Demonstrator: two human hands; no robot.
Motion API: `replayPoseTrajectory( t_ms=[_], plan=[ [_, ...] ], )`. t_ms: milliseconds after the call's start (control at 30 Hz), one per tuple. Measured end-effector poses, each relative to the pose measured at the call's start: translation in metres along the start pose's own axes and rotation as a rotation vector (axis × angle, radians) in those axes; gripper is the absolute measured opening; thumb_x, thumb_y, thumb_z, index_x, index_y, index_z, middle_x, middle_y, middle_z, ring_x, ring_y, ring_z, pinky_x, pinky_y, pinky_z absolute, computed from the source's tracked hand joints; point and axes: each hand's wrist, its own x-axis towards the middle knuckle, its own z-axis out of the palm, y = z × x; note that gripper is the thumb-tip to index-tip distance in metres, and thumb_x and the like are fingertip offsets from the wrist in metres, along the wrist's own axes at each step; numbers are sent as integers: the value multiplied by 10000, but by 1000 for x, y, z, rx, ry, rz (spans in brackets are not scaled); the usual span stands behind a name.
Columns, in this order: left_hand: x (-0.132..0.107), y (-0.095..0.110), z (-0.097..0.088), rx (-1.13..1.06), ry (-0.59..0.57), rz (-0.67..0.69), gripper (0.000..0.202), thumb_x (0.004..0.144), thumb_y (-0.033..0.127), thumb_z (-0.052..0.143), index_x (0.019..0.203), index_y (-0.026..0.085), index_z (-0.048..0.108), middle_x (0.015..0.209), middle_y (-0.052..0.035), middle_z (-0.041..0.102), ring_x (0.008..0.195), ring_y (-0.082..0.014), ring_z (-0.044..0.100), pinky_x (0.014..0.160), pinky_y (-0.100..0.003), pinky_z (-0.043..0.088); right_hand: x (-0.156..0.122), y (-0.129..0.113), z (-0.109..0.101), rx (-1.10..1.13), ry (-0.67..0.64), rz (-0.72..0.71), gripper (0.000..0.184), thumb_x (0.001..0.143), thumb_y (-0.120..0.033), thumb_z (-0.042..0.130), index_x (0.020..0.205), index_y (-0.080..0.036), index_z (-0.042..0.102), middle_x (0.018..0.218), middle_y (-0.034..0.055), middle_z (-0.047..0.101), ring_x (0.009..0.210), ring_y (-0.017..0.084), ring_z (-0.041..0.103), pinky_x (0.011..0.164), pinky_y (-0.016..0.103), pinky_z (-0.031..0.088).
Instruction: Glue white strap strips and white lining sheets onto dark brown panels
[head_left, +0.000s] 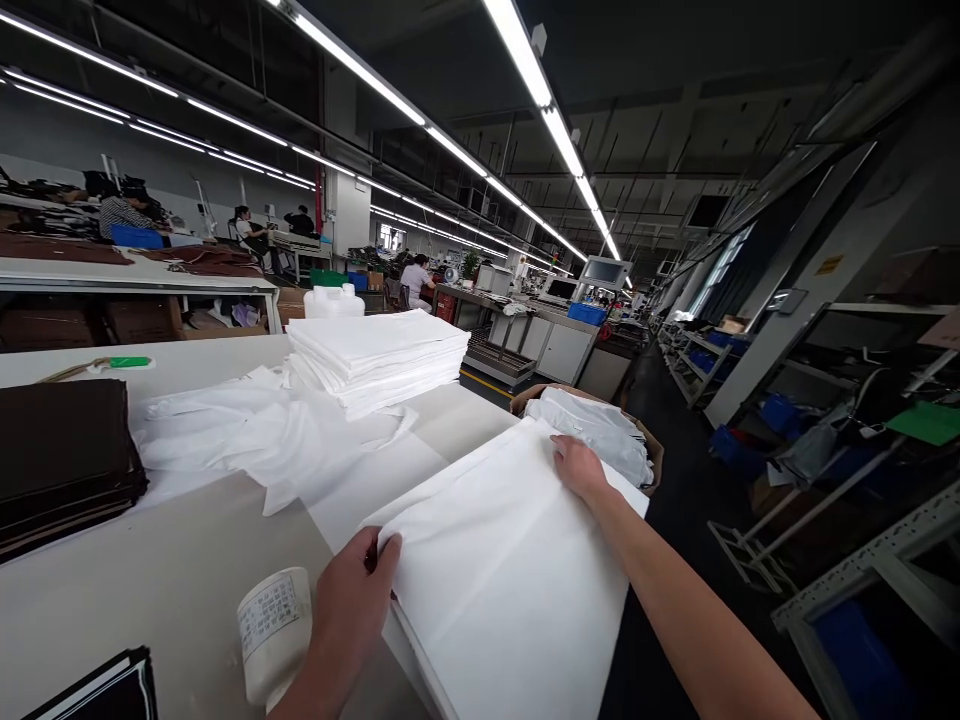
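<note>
A stack of thin white sheets (510, 580) lies in front of me at the table's right edge; whether they are cloth or paper I cannot tell. My left hand (356, 580) pinches its near left corner, thumb on top and fingers partly hidden under the edge. At the far side, my right hand (579, 468) has its fingers closed on the top sheet's edge. Beside my left wrist stands a white bottle (274, 630) with a printed label. Beyond is a taller stack of white sheets (382, 350), with crumpled white sheets (225, 425) to its left.
Folded dark brown fabric (60, 450) is piled on the table (202, 540) at left. Past the right edge stands a carton of grey-white plastic-wrapped items (592, 430). Shelving (877, 580) lines the right side of the aisle. Several people sit at distant workstations.
</note>
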Motion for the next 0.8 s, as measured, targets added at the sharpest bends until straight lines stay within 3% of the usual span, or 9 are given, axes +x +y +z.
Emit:
replayPoseTrajectory(
  t_ms=[133, 233, 367, 400, 467, 567, 667, 733, 800],
  plan=[
    [4, -2, -2, -4, -10, 7, 347, 857, 532, 517, 1083, 278, 581, 764, 34, 628, 591, -211, 651, 623, -324, 468, -20, -1, -9, 107, 54, 100, 518, 1002, -246, 367, 1497, -117, 451, 1430, 177, 585, 1289, 296, 582, 1057, 422, 465],
    [3, -4, -11, -36, 1, 28, 475, 842, 569, 549, 1204, 264, 515, 824, 21, 622, 605, -208, 663, 608, -331, 520, -50, -22, -24, 207, 64, -7, 506, 1011, -258, 320, 1486, -159, 462, 1463, 149, 561, 1326, 289, 553, 1082, 452, 461],
    [-14, -11, -27, -69, 44, 52, 605, 846, 618, 561, 1304, 247, 427, 958, -26, 643, 672, -214, 667, 616, -347, 552, -123, -65, -49, 362, -133, -441, 466, 936, -228, 496, 1387, -311, 577, 1433, 14, 604, 1261, 228, 609, 1033, 371, 531],
    [-23, -12, -29, -69, 63, 83, 605, 855, 618, 559, 1315, 250, 421, 970, -30, 646, 688, -215, 662, 637, -352, 551, -142, -76, -55, 405, -215, -646, 533, 910, -181, 519, 1428, -300, 544, 1462, 35, 578, 1304, 239, 578, 1072, 395, 509],
    [-44, -12, -27, -49, 68, 220, 487, 891, 568, 553, 1259, 255, 489, 958, -35, 650, 743, -218, 655, 694, -353, 541, -171, -98, -61, 422, -252, -899, 634, 874, -100, 522, 1481, -280, 490, 1477, 60, 562, 1363, 243, 524, 1141, 431, 450],
    [-79, -6, -13, 62, -115, 593, 210, 967, 386, 488, 1046, 244, 622, 1033, -73, 648, 921, -219, 643, 831, -337, 518, -186, -127, -58, 360, -187, -1048, 606, 872, -61, 510, 1455, -224, 515, 1434, 92, 600, 1346, 247, 539, 1162, 451, 420],
    [-103, -1, 4, 247, -400, 865, 207, 933, 207, 473, 1011, 209, 664, 1095, -112, 638, 1069, -259, 599, 924, -369, 493, -180, -146, -42, 299, -137, -1131, 451, 896, -82, 518, 1319, -197, 625, 1345, 94, 666, 1249, 257, 616, 1088, 442, 484],
    [-108, 0, 13, 302, -448, 824, 223, 878, 159, 509, 1031, 181, 670, 1074, -128, 645, 1069, -289, 592, 903, -399, 496, -175, -153, -31, 312, -95, -1155, 376, 908, -95, 508, 1232, -193, 670, 1269, 89, 707, 1170, 259, 664, 1011, 432, 534],
    [-107, -1, 17, 252, -399, 692, 226, 870, 177, 535, 1052, 175, 670, 1101, -132, 646, 1054, -294, 599, 893, -415, 494, -173, -155, -23, 413, -42, -1086, 353, 926, -114, 489, 1213, -199, 677, 1186, 79, 739, 1080, 244, 703, 927, 403, 574]
  ],
)
